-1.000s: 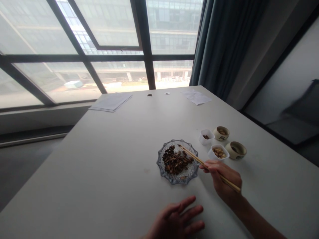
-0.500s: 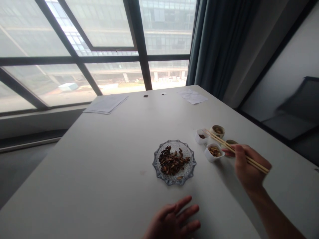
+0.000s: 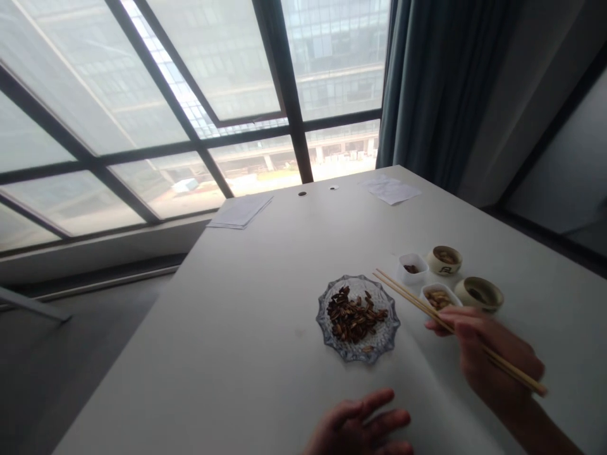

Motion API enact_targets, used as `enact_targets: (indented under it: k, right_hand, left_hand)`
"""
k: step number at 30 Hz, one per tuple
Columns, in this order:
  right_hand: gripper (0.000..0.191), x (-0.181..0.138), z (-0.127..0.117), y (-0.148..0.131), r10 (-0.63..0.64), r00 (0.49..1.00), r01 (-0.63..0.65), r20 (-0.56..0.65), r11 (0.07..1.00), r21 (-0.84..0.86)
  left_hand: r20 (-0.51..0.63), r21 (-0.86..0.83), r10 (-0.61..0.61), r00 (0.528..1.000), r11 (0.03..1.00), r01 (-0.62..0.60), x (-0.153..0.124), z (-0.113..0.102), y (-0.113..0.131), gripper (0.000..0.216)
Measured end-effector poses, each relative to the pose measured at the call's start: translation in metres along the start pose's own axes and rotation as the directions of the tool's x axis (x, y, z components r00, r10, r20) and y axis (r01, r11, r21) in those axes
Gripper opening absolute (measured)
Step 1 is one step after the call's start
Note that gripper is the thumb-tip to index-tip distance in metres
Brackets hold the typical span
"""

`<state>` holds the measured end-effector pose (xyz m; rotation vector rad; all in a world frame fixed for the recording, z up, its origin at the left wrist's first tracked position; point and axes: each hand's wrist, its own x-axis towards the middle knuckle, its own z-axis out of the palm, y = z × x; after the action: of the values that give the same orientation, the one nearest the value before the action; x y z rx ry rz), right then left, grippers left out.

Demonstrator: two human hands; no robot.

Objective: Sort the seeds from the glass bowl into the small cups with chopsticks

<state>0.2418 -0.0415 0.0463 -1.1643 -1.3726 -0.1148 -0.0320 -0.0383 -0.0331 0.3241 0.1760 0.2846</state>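
My right hand [image 3: 493,357] is closed round a pair of wooden chopsticks [image 3: 412,299]. Their tips point left, over the right rim of a scalloped glass dish [image 3: 327,335]; nothing shows between them. Dark brown seeds or nuts in shells [image 3: 353,316] fill the middle of that dish. Below it, my left hand [image 3: 363,426] lies with fingers spread, holding nothing. Beyond the chopsticks stand a white cup [image 3: 411,278] with a few dark pieces and a second white cup [image 3: 458,292] with lighter brown pieces, partly hidden by the chopsticks and my right hand.
Two cream round bowls, a farther one with a dark mark [image 3: 439,266] and a nearer one [image 3: 497,300], stand right of the cups. Paper stacks lie at the far left [image 3: 241,212] and far right [image 3: 391,189] of the white table [image 3: 227,328].
The chopsticks' tips have moved from over the farther white cup toward the glass dish, my right hand coming nearer. The view has turned left, so the table things appear farther right.
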Motion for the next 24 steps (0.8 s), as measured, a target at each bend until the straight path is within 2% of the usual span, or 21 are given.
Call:
enact_targets:
  k: [7, 15, 18, 24]
  right_hand:
    - [0.024, -0.003, 0.005, -0.004, -0.013, 1.000, 0.012, 0.019, 0.999, 0.049]
    - [0.026, -0.005, 0.008, -0.006, -0.047, 0.995, 0.034, 0.085, 0.988, 0.150]
    - [0.025, -0.006, 0.009, -0.005, -0.010, 0.993, -0.008, 0.114, 0.987, 0.158]
    - [0.023, -0.006, 0.013, -0.005, 0.121, 0.960, -0.180, 0.251, 0.957, 0.228]
  left_hand:
    - [-0.088, 0.030, 0.001, 0.996, 1.000, 0.002, -0.002, 0.004, 0.000, 0.050]
    - [-0.065, 0.016, -0.056, 0.996, 0.998, 0.057, -0.001, 0.011, 0.006, 0.054]
    - [-0.074, 0.009, -0.033, 0.997, 0.999, 0.033, 0.002, 0.018, 0.007, 0.052]
    - [-0.115, 0.011, 0.015, 0.993, 1.000, -0.014, 0.006, 0.026, 0.005, 0.051]
